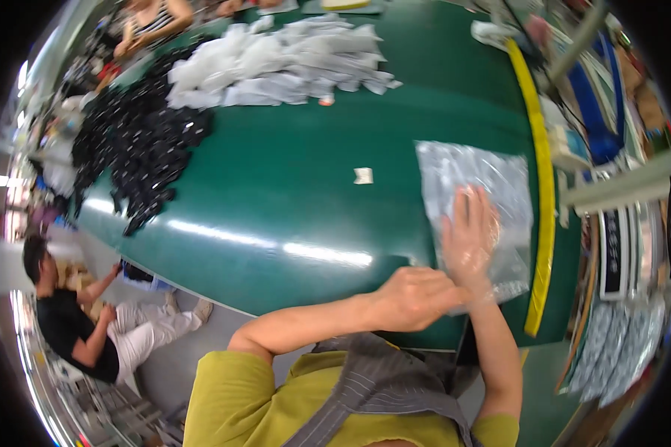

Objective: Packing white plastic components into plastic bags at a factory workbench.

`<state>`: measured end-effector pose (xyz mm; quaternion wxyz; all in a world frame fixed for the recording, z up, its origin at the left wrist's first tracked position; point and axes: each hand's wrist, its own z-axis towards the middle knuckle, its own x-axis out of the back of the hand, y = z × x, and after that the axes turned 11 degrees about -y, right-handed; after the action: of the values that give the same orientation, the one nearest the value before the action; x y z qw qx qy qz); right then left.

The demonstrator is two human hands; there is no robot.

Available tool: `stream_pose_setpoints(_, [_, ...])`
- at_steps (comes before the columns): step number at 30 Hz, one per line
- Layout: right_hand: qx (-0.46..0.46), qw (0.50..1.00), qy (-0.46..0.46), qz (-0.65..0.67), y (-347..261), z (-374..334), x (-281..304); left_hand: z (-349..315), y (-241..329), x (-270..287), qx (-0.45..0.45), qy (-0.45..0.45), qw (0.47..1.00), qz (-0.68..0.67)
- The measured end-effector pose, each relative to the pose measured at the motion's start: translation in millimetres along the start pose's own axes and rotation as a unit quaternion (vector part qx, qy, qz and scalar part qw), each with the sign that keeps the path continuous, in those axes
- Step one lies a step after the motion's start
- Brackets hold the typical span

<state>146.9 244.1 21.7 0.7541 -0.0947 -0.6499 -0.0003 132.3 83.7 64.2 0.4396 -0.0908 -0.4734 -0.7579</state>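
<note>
A clear plastic bag [511,201] lies flat on the green table near its right side. My right hand [470,235] is stretched out over the bag's middle with fingers extended; shiny film shows around it, and I cannot tell if it lies on top or inside. My left hand [417,298] is closed by the bag's near edge, beside my right wrist. What its curled fingers hold, if anything, is hidden.
A heap of whitish bagged pieces [276,63] and a pile of black items [142,141] cover the table's far left. A small white slip [363,176] lies mid-table. A yellow strip [538,186] runs along the right. A seated person [82,320] is at left.
</note>
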Motion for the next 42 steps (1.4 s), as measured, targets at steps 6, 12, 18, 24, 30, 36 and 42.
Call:
stream_pose_setpoints(6, [0.029, 0.999, -0.017, -0.042, -8, 1, -17, -4, 0, -33, -0.050, -0.088, 0.994, -0.043])
stream_pose_setpoints(12, [0.070, 0.990, 0.019, 0.120, 35, -9, 11, 47, -81, 99, 0.150, -0.124, 0.979, 0.053])
stream_pose_setpoints(18, [-0.160, 0.937, -0.063, 0.303, 59, -104, 71, 61, -277, 223, 0.086, 0.017, 0.875, 0.476])
stream_pose_setpoints(24, [-0.267, 0.944, 0.017, 0.191, 89, -145, 103, 71, -370, 224, 0.123, 0.044, 0.842, 0.523])
stream_pose_setpoints(30, [-0.279, 0.933, 0.108, 0.202, 81, -103, 149, 45, -337, 187, 0.167, 0.166, 0.864, 0.445])
stream_pose_setpoints(36, [-0.027, 0.949, 0.155, 0.274, 27, -47, 148, -1, -235, 123, 0.227, 0.141, 0.862, 0.430])
stream_pose_setpoints(42, [0.224, 0.905, 0.043, 0.360, -69, -11, 96, -56, -124, 51, 0.308, 0.134, 0.858, 0.388])
